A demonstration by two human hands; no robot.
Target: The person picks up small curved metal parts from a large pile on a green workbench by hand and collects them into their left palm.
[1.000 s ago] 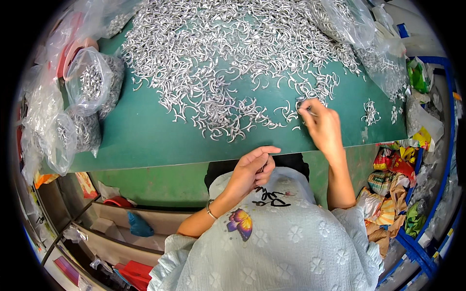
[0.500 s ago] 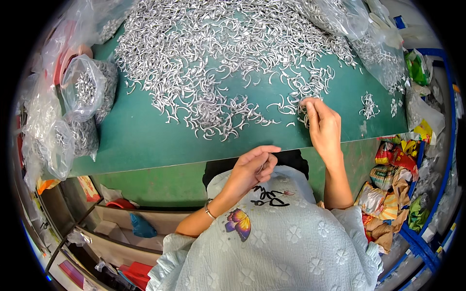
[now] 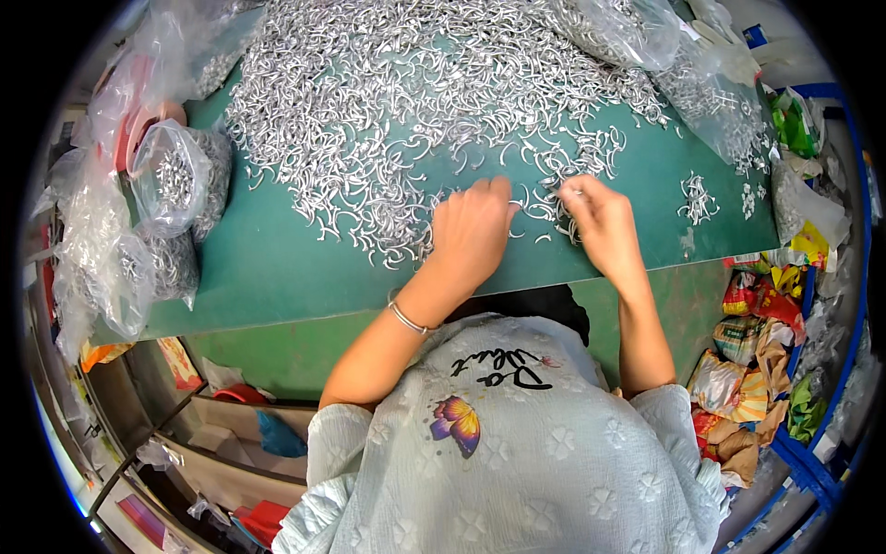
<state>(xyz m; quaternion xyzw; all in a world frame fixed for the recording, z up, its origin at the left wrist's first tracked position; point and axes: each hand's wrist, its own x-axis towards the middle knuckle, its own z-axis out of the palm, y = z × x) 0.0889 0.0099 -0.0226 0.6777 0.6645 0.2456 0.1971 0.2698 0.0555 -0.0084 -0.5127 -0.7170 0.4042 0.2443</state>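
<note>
A big heap of small curved silver metal pieces [image 3: 406, 102] covers the far part of a green table mat [image 3: 277, 268]. My left hand [image 3: 472, 233] lies palm down on the near edge of the heap, fingers together, touching the pieces. My right hand [image 3: 600, 222] sits beside it to the right, fingertips pinched on a few metal pieces at the heap's edge. A thin bracelet [image 3: 406, 319] circles my left wrist. A small separate cluster of pieces [image 3: 697, 198] lies further right.
Clear plastic bags of metal pieces [image 3: 171, 180] stand along the left edge, and more bags [image 3: 628, 28] at the far right. Crumpled colourful wrappers [image 3: 757, 360] fill a blue crate at the right. Open shelves [image 3: 221, 434] sit under the table at lower left.
My left hand has risen from the table's front edge onto the mat and now rests on the pieces. My right hand stayed at the heap's edge.
</note>
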